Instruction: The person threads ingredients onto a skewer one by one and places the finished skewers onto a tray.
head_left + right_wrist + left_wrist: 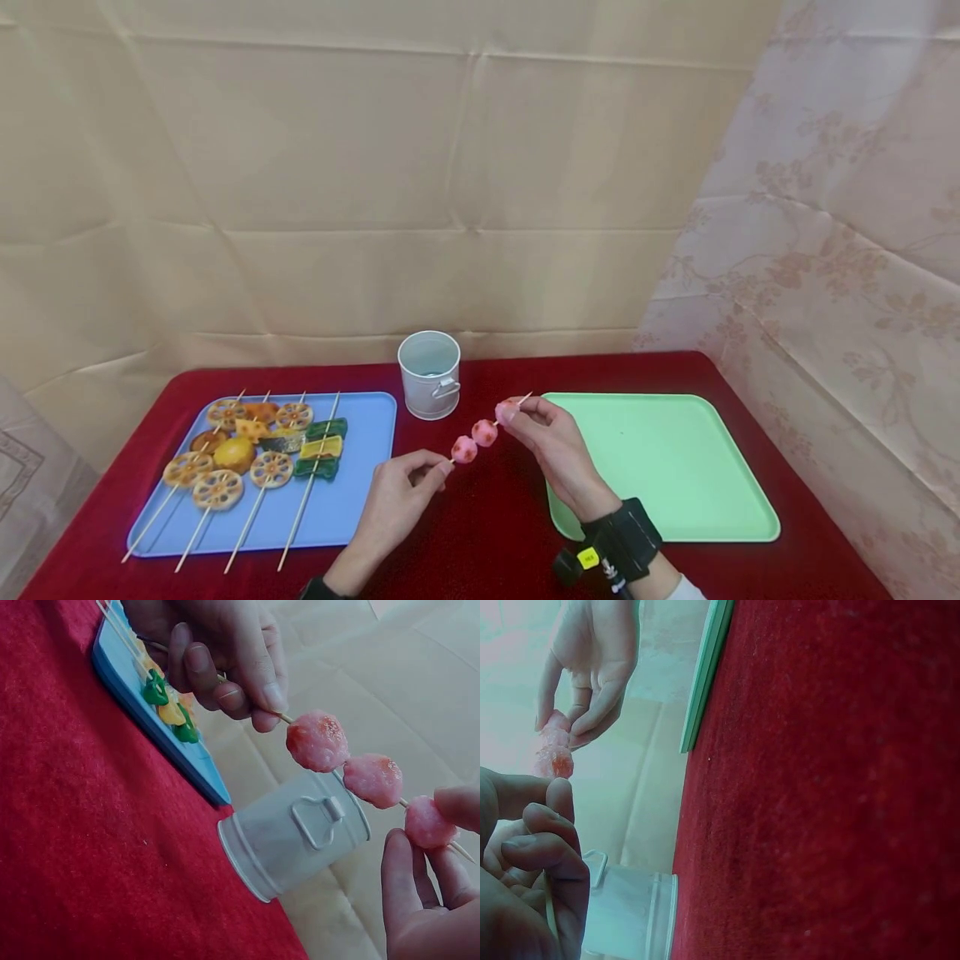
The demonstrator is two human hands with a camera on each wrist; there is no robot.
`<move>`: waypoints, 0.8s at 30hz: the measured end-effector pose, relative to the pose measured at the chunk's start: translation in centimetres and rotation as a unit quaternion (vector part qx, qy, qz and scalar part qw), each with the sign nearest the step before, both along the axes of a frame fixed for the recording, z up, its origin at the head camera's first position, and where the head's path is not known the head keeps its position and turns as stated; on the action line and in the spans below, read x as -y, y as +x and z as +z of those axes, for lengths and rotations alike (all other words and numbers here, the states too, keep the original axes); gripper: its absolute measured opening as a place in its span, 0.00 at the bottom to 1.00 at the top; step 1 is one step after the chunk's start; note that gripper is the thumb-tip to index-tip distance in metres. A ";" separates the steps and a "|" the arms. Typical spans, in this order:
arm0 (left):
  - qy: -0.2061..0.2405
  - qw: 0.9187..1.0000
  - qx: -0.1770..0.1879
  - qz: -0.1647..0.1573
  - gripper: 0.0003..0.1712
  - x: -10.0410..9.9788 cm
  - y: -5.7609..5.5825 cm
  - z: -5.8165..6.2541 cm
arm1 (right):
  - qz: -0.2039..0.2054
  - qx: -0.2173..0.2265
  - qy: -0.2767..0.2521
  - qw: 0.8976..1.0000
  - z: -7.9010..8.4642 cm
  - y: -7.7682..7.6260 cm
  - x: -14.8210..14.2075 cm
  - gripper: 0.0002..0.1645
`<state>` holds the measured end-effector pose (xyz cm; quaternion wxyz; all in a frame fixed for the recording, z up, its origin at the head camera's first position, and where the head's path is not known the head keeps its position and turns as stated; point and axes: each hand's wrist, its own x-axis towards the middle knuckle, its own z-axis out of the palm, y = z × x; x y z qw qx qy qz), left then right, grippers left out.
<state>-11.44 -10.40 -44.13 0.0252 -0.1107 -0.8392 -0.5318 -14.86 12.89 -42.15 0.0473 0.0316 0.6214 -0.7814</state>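
Between both hands a skewer with three pink balls (484, 432) slants up to the right over the red cloth; in the right wrist view its pink balls (373, 781) show browned patches. My left hand (405, 496) grips the bare stick just below the lowest ball, fingers curled round it. With thumb and fingertips my right hand (551, 446) pinches the top ball, and the pointed stick end sticks out past it. Seen from the left wrist, the left hand (536, 862) is in front, with the right hand (592, 667) beyond it on the far ball.
On the left, a blue tray (367, 417) bears several skewers of lotus root slices, green and yellow pieces and other food, stick ends over its front edge. A white metal bucket (430, 375) stands behind the hands. To the right lies a green tray (667, 467), partly behind the right hand.
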 end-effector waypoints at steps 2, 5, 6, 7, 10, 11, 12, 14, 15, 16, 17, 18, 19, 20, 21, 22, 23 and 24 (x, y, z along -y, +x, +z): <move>-0.002 1.000 0.003 0.001 0.05 0.0 0.0 0.0 | -0.003 0.003 0.001 1.000 0.0 0.0 0.1 0.21; -0.004 1.000 0.005 0.002 0.04 0.0 0.0 0.0 | -0.003 0.005 0.004 1.000 -0.1 0.0 0.1 0.21; -0.003 1.000 0.005 0.002 0.04 0.0 0.0 0.0 | -0.003 0.005 0.006 1.000 -0.1 0.0 0.1 0.22; -0.004 1.000 0.005 0.003 0.04 0.0 0.0 0.0 | -0.002 0.004 0.008 1.000 -0.2 0.0 0.2 0.22; -0.004 1.000 0.005 0.002 0.04 0.0 0.0 -0.1 | 0.001 0.003 0.013 1.000 -0.2 0.1 0.1 0.23; -0.004 1.000 0.006 0.003 0.04 0.0 0.0 -0.1 | 0.003 0.003 0.014 1.000 -0.2 0.1 0.1 0.23; -0.004 1.000 0.007 0.002 0.04 0.0 0.0 -0.1 | 0.004 0.003 0.013 1.000 -0.3 0.1 0.1 0.23; -0.004 1.000 0.009 0.002 0.04 0.0 0.0 -0.1 | 0.007 0.003 0.013 1.000 -0.3 0.1 0.1 0.23; -0.004 1.000 0.010 0.002 0.04 0.1 0.0 -0.1 | 0.008 0.003 0.011 1.000 -0.3 0.1 0.1 0.22; -0.004 1.000 0.011 0.002 0.04 0.1 0.0 -0.2 | 0.009 0.004 0.010 1.000 -0.3 0.1 0.1 0.22; -0.004 1.000 0.012 0.002 0.04 0.1 0.0 -0.2 | 0.009 0.005 0.007 1.000 -0.3 0.1 0.1 0.22; -0.003 1.000 0.012 0.001 0.04 0.1 0.0 -0.2 | 0.009 0.005 0.005 1.000 -0.3 0.1 0.1 0.21; -0.003 1.000 0.013 0.001 0.04 0.1 0.0 -0.2 | 0.009 0.006 0.004 1.000 -0.4 0.0 0.1 0.21; -0.003 1.000 0.013 0.002 0.04 0.1 0.0 -0.2 | 0.011 0.006 0.005 1.000 -0.4 0.1 0.2 0.22; -0.003 1.000 0.012 0.002 0.04 0.0 0.0 -0.2 | 0.014 0.007 0.007 1.000 -0.5 0.1 0.2 0.22; -0.004 1.000 0.011 0.002 0.04 0.0 0.0 -0.2 | 0.017 0.007 0.011 1.000 -0.5 0.1 0.3 0.22; -0.003 1.000 0.009 0.003 0.04 0.0 0.0 -0.2 | 0.020 0.007 0.013 1.000 -0.5 0.1 0.3 0.22; -0.003 1.000 0.008 0.003 0.04 -0.1 0.0 -0.2 | 0.021 0.005 0.017 1.000 -0.6 0.2 0.4 0.22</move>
